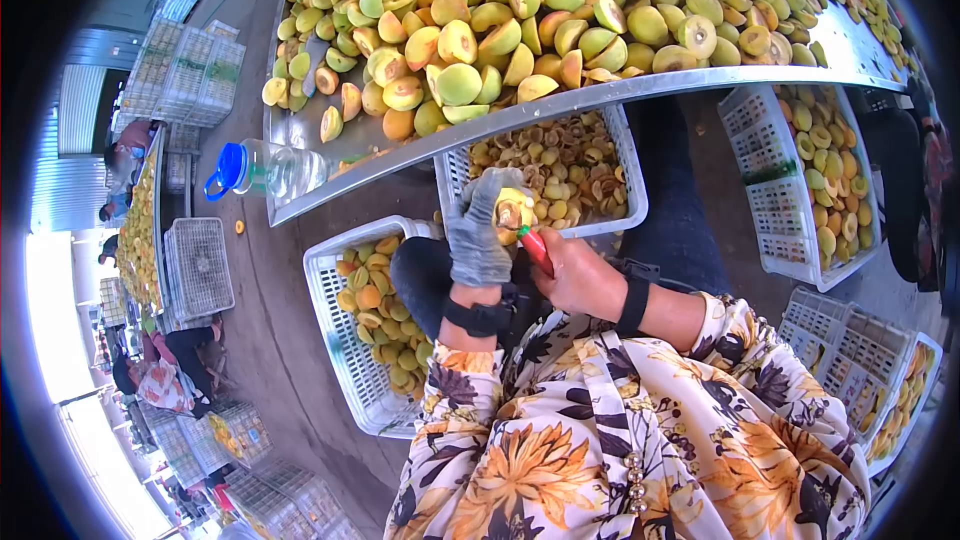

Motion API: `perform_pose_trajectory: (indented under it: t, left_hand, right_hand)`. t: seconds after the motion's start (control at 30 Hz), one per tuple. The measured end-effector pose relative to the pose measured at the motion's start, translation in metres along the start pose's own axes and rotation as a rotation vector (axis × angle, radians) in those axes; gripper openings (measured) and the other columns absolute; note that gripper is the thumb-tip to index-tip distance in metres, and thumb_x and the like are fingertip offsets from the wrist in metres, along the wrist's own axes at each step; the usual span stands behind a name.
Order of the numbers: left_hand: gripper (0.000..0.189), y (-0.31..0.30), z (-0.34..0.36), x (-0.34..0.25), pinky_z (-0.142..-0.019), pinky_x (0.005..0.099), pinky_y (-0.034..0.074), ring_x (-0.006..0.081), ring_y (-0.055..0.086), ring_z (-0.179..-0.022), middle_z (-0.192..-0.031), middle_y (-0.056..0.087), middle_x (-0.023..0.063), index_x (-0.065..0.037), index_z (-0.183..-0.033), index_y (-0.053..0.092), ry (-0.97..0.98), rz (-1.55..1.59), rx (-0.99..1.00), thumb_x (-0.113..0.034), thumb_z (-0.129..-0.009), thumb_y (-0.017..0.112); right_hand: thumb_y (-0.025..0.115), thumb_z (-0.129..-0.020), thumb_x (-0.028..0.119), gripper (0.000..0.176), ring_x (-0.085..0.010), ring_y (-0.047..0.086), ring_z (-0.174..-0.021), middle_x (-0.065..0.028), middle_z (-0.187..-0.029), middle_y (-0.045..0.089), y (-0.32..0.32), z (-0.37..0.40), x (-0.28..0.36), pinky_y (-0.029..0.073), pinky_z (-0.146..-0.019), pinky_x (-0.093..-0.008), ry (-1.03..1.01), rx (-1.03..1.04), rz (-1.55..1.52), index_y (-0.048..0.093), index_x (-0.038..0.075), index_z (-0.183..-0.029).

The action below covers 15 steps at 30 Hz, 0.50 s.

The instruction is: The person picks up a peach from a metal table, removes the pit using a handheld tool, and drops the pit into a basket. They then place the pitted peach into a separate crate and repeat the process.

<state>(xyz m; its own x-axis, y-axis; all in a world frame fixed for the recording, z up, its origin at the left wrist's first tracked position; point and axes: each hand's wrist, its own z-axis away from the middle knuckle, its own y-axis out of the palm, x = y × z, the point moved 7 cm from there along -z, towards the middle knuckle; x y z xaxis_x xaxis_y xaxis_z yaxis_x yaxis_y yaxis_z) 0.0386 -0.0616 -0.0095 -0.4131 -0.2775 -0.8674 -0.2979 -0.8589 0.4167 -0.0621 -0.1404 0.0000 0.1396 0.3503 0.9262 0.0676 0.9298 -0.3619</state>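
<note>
My left hand (477,232), in a grey glove, is closed around a cut peach half (514,208) with its yellow flesh facing me. My right hand (582,278) is bare and grips a small pitting knife (537,252) by its red handle with a green collar. The working end of the knife meets the cut face of the fruit, and its tip is hard to make out. Both hands are above my lap, just in front of a white crate (637,185) of fruit pieces and scraps.
Halved peaches (460,85) are heaped on a metal table (620,90). A blue-capped water bottle (290,170) lies at its left corner. Fruit-filled crates stand by my left knee (335,340) and to the right (765,180). People and stacked crates (185,70) are farther left.
</note>
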Motion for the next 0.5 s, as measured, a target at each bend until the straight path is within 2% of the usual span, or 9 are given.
perform_pose_trajectory:
  t: [0.03, 0.07, 0.17, 0.33, 0.43, 0.5]
  left_hand:
    - [0.029, 0.007, -0.001, 0.005, -0.064, 0.0283, 0.051, 0.0191, 0.061, -0.071, -0.084, 0.062, 0.0103, 0.003, -0.094, 0.06, -0.158, 0.12, 0.112, -0.025, -0.085, 0.058]
    - [0.024, 0.002, -0.004, 0.006, -0.059, 0.0298, 0.051, 0.0204, 0.061, -0.066, -0.08, 0.062, 0.0108, 0.003, -0.089, 0.061, -0.17, 0.111, 0.083, -0.021, -0.083, 0.059]
    - [0.024, 0.003, -0.006, 0.005, -0.059, 0.0289, 0.051, 0.0198, 0.061, -0.066, -0.077, 0.063, 0.0112, 0.003, -0.087, 0.062, -0.224, 0.043, 0.131, -0.021, -0.083, 0.059]
    - [0.024, -0.006, -0.004, 0.007, -0.06, 0.0289, 0.051, 0.0194, 0.061, -0.065, -0.08, 0.063, 0.0113, 0.002, -0.084, 0.063, -0.194, -0.009, 0.057, -0.022, -0.083, 0.059]
    - [0.027, -0.005, -0.005, 0.001, -0.062, 0.0293, 0.052, 0.019, 0.061, -0.067, -0.085, 0.063, 0.0113, 0.001, -0.088, 0.063, -0.087, -0.038, 0.121, -0.025, -0.083, 0.059]
    - [0.052, 0.006, 0.005, -0.002, -0.062, 0.0267, 0.054, 0.0186, 0.062, -0.078, -0.089, 0.064, 0.0093, 0.0, -0.116, 0.049, -0.283, 0.097, 0.226, -0.035, -0.08, 0.062]
  right_hand:
    - [0.06, -0.072, 0.007, 0.027, -0.0401, 0.056, -0.061, -0.0238, -0.064, 0.054, 0.002, -0.001, 0.001, 0.043, -0.053, -0.0412, -0.035, 0.024, 0.056, 0.045, -0.002, -0.093]
    - [0.06, -0.072, 0.007, 0.027, -0.0401, 0.056, -0.061, -0.0238, -0.064, 0.054, 0.002, -0.002, 0.0, 0.043, -0.053, -0.0412, -0.036, 0.03, 0.055, 0.045, -0.002, -0.093]
    - [0.06, -0.072, 0.007, 0.028, -0.0406, 0.056, -0.063, -0.024, -0.065, 0.055, 0.004, -0.005, -0.002, 0.043, -0.053, -0.042, -0.049, 0.067, 0.107, 0.045, -0.002, -0.093]
    - [0.059, -0.072, 0.005, 0.023, -0.0373, 0.056, -0.058, -0.0216, -0.062, 0.054, 0.004, -0.008, -0.005, 0.042, -0.051, -0.0401, -0.08, 0.108, 0.115, 0.046, -0.001, -0.091]
    - [0.059, -0.073, 0.005, 0.02, -0.0357, 0.056, -0.056, -0.0202, -0.06, 0.053, -0.005, -0.01, 0.001, 0.041, -0.049, -0.0382, -0.107, 0.118, 0.001, 0.047, -0.001, -0.089]
    - [0.059, -0.074, 0.006, 0.02, -0.0335, 0.057, -0.057, -0.0195, -0.061, 0.054, -0.006, -0.011, 0.003, 0.041, -0.05, -0.0363, -0.077, 0.167, -0.038, 0.048, 0.0, -0.089]
